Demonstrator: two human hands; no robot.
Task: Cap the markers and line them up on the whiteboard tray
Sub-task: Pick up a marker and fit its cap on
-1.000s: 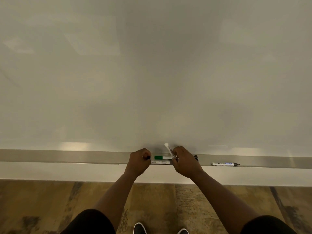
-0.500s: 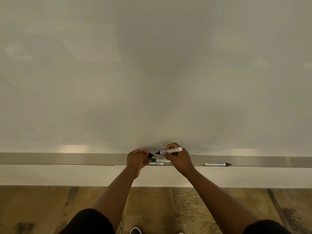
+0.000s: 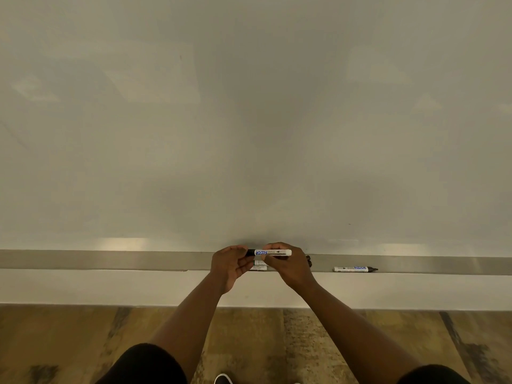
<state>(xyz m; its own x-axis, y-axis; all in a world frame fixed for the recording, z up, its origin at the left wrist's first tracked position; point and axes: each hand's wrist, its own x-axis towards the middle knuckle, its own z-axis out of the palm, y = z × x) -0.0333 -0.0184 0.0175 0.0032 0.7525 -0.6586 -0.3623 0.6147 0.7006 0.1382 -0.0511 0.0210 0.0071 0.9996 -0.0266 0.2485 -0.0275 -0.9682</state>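
Note:
My right hand (image 3: pixel 291 268) holds a white marker (image 3: pixel 273 252) level, just above the metal whiteboard tray (image 3: pixel 110 260). My left hand (image 3: pixel 228 263) grips the black cap (image 3: pixel 250 252) at the marker's left end, where cap and barrel meet. Behind my hands, white marker barrels (image 3: pixel 259 266) lie on the tray, mostly hidden. A small dark object (image 3: pixel 309 260) shows by my right hand. Further right on the tray lies another white marker (image 3: pixel 355 269) with a black cap at its right end.
The large blank whiteboard (image 3: pixel 249 120) fills the upper view. Under the tray runs a white ledge (image 3: pixel 110 286), then a patterned wooden floor (image 3: pixel 55 342). The toe of a shoe (image 3: pixel 223 378) peeks in at the bottom edge.
My right hand lifted the marker from tilted upright to level. The black cap in my left hand has come up against the marker's left tip, where before a gap showed between them.

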